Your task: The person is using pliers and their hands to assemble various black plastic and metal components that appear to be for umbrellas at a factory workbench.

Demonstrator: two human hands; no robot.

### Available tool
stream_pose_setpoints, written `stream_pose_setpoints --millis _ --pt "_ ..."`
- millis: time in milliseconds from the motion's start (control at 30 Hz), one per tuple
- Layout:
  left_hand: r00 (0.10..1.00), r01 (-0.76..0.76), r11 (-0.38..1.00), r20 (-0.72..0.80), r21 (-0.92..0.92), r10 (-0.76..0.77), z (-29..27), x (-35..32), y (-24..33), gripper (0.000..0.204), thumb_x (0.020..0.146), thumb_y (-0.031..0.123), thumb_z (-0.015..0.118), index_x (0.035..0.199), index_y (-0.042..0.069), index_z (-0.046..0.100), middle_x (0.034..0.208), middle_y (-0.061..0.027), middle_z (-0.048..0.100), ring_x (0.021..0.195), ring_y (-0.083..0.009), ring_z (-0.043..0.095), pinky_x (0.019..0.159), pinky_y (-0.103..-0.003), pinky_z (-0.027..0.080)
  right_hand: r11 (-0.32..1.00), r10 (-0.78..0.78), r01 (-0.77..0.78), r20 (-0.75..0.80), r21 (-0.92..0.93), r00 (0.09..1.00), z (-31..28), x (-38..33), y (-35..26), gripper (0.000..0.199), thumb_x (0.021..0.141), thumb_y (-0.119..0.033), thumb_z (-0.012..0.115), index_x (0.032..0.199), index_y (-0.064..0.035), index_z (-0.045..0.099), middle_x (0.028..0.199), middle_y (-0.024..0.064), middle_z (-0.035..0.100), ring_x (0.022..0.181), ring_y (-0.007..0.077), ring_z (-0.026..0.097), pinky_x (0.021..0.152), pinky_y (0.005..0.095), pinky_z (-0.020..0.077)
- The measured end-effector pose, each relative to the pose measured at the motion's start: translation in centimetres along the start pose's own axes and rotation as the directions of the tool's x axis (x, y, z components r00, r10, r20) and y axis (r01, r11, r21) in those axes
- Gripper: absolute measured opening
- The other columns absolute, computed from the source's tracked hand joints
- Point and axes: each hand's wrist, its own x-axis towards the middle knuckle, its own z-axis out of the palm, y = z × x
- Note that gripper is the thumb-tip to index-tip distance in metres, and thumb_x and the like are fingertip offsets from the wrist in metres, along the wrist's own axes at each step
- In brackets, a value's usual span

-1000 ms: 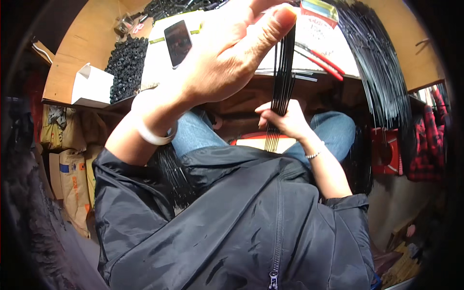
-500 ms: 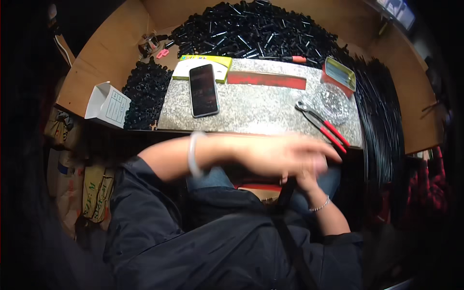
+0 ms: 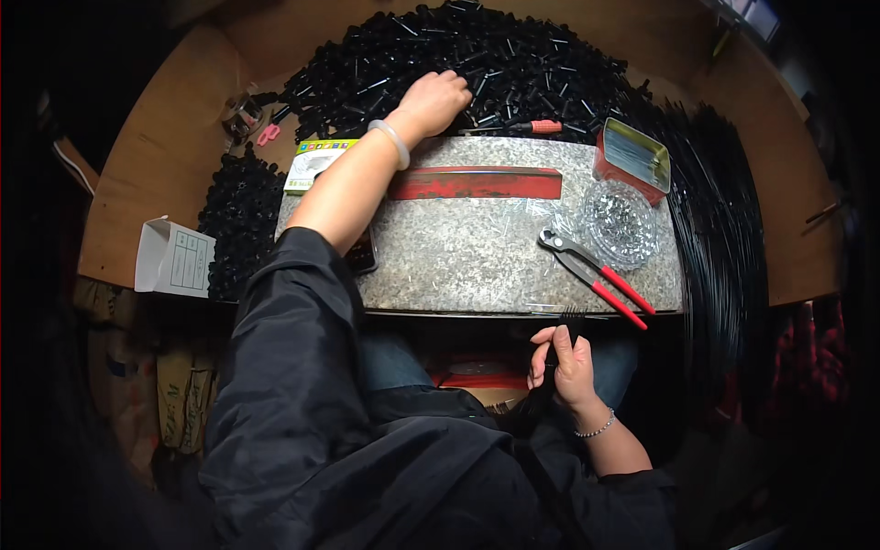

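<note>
My left hand (image 3: 436, 103) is stretched forward to the near edge of a large heap of black tubular parts (image 3: 367, 69). Its fingers are curled down, and what they hold, if anything, is hidden beneath them. A white bangle circles that wrist. Below the worktop's front edge, my right hand (image 3: 573, 368) grips a bundle of thin black rods (image 3: 571, 317). The rod tips stick up past the thumb, and the other ends run down toward my lap. Red-handled cutting pliers (image 3: 596, 275) lie just beyond this hand.
On the speckled board (image 3: 449, 247) lies a red bar (image 3: 477, 183). To its right stand a tin (image 3: 634, 158) and a clear dish of small bits (image 3: 621, 225). Long black rods (image 3: 720, 220) line the right side. My left forearm partly covers a phone (image 3: 366, 255). A white carton (image 3: 174, 258) stands left.
My left hand has left my right hand and reached forward to the heap of black parts. The right hand and its rod bundle now show plainly. The view has shifted slightly.
</note>
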Motion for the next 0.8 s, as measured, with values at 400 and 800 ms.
stream_pose_setpoints --millis 400,800 --pt "0.948 0.161 -0.222 0.213 -0.962 -0.235 -4.0 0.8 5.7 0.042 0.089 0.017 0.059 0.126 0.005 0.043 0.098 -0.0079 0.062 0.093 -0.0171 0.061 0.078 -0.032 0.053 1.000 0.003 -0.003 -0.004 0.027 1.000 0.0 0.3 -0.1 0.042 0.098 -0.035 0.034 0.093 0.0017 0.053 0.053 0.0079 0.051 0.041 0.0141 0.048 0.042 0.0287 0.0455" --pt "0.840 0.421 0.248 0.272 -0.873 -0.469 1.7 3.7 3.9 0.042 0.079 0.029 0.069 0.111 0.005 0.056 0.074 -0.0004 0.056 0.060 -0.0085 0.051 0.056 -0.023 0.043 1.000 0.012 -0.011 -0.029 0.020 1.000 0.3 0.5 -0.2 0.042 0.098 -0.034 0.035 0.093 0.0024 0.053 0.053 0.0079 0.051 0.041 0.0139 0.049 0.042 0.0278 0.0455"
